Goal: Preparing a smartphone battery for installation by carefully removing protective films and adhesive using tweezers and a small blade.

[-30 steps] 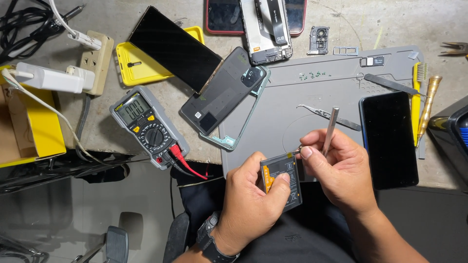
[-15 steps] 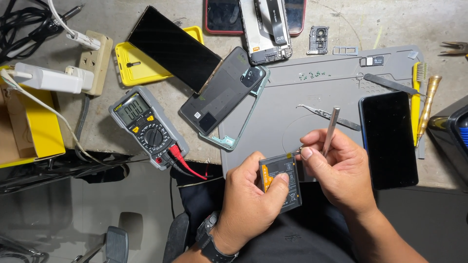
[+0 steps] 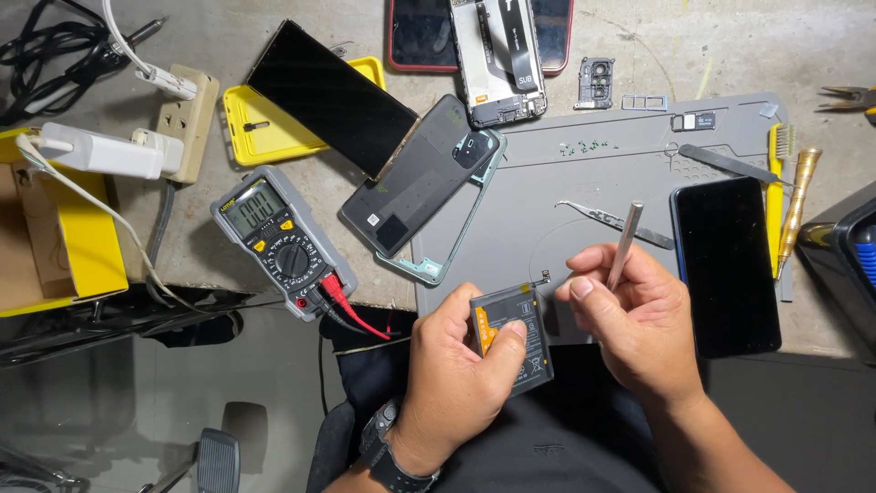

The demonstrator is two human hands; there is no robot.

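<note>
Left grip (image 3: 456, 365) clenched on phone battery (image 3: 513, 336), right grip (image 3: 630, 319) pinching metal pry tool (image 3: 625, 245) over grey mat (image 3: 584, 173)

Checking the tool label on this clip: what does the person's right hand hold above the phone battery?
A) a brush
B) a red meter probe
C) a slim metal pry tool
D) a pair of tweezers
C: the right hand pinches a slim metal pry tool upright beside the battery held in the left hand; the tweezers lie untouched on the grey mat.
</note>
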